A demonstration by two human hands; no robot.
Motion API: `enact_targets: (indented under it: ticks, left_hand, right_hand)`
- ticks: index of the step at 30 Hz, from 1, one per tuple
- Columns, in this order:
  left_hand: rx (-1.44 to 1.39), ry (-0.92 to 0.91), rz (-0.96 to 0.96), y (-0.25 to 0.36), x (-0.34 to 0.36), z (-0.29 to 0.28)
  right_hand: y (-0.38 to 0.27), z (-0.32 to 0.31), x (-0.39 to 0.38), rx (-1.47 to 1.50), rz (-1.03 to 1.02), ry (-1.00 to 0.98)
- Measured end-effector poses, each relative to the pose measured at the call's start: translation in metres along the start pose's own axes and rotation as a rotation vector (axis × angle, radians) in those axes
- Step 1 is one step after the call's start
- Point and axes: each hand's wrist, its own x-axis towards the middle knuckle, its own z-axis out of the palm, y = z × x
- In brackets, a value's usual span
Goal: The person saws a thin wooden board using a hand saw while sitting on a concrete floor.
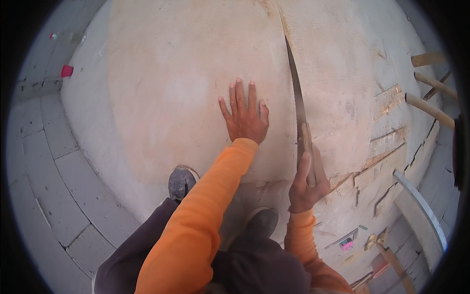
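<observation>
My left hand [245, 120] lies flat with spread fingers on a large pale board [166, 112], just left of a cut line running away from me. A handsaw [296, 90] stands along that line, its dark, narrow blade pointing to the far side. My right hand [308, 188] is wrapped around the saw's wooden handle at the near end. Beyond the blade tip, a thin slit [280, 14] continues to the top of the view. Another stretch of pale board [333, 98] lies to the right of the blade.
My dark shoes [182, 182] are at the board's near edge. Broken board scraps [387, 142] lie at right, near several round wooden poles [431, 110]. A pink cup-like object [66, 71] sits far left by grey block paving [73, 181]. A small pink item [346, 244] lies lower right.
</observation>
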Motion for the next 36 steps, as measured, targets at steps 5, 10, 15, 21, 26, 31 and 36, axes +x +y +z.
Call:
enact_targets:
  ticks: [5, 10, 15, 21, 26, 31, 36]
  left_hand:
    - [-0.006, -0.016, -0.022, 0.000, -0.001, 0.000]
    - [0.036, -0.050, -0.007, 0.000, 0.000, 0.000]
    - [0.006, -0.021, -0.012, -0.001, -0.001, 0.001]
    - [0.001, -0.008, -0.020, 0.000, -0.002, 0.000]
    - [0.029, -0.041, -0.004, 0.000, -0.001, -0.001]
    - [-0.008, -0.015, -0.017, 0.000, -0.002, 0.000]
    - [0.005, -0.011, -0.016, 0.000, -0.001, -0.001]
  right_hand:
    - [0.005, -0.038, -0.046, -0.039, 0.010, -0.057]
    - [0.007, 0.045, 0.063, 0.112, -0.075, -0.006]
    - [0.003, -0.026, -0.022, -0.085, 0.137, -0.116]
    - [0.004, 0.001, 0.013, -0.058, 0.027, -0.059]
    - [-0.008, 0.030, 0.054, 0.044, 0.007, -0.079]
    - [0.005, -0.044, -0.049, -0.137, 0.015, -0.125]
    - [0.007, 0.013, 0.024, -0.104, 0.038, -0.079]
